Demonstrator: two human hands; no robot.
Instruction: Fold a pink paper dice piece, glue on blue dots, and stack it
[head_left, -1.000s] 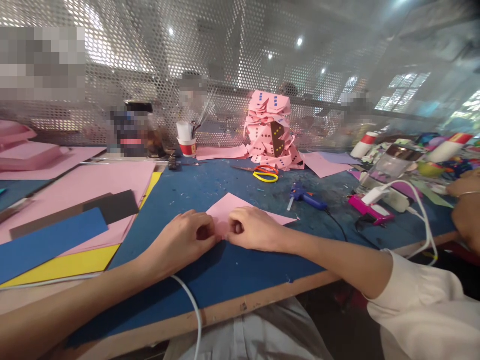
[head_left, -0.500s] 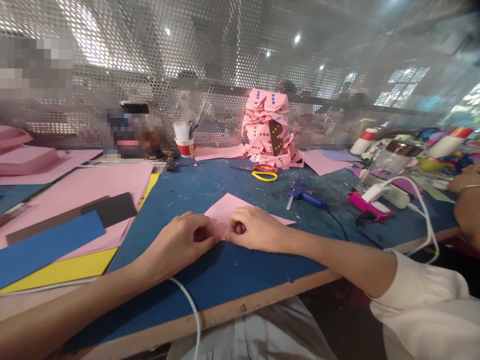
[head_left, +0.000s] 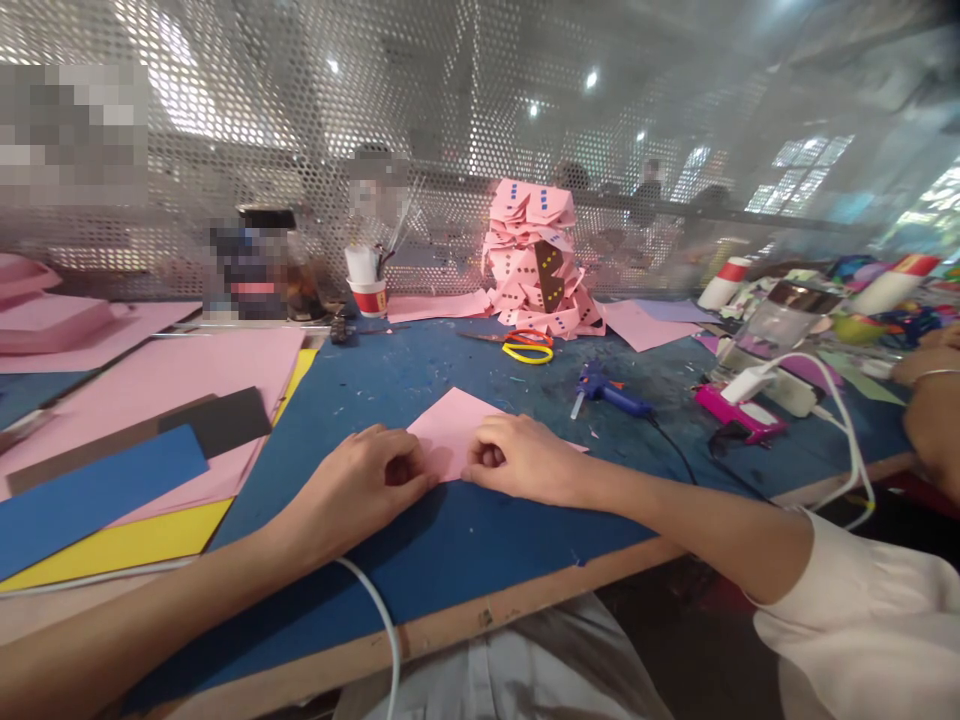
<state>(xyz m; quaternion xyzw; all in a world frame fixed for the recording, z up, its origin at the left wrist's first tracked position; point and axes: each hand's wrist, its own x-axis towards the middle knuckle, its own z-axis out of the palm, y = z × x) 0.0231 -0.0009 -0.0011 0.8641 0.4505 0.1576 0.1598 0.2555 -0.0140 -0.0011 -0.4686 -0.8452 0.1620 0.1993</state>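
Observation:
A pink sheet of paper (head_left: 450,430) lies on the blue tabletop in front of me, one corner pointing away. My left hand (head_left: 371,470) pinches its near edge on the left, thumb and fingertips together. My right hand (head_left: 517,458) is closed on the same edge a little to the right, its fingers curled. Between the two hands a short stretch of the edge shows. Both palms and part of the paper's right side are hidden.
Beyond the paper lie scissors (head_left: 529,347) and a blue glue gun (head_left: 611,390). A folded pink paper stack (head_left: 532,265) stands at the back, beside a paper cup (head_left: 368,297). Pink sheets (head_left: 240,370) and a blue strip (head_left: 112,480) lie left. Another person's arm (head_left: 934,420) rests at right.
My right hand has slid slightly to the right along the paper's near edge, widening the gap between my hands. My left hand stays in place.

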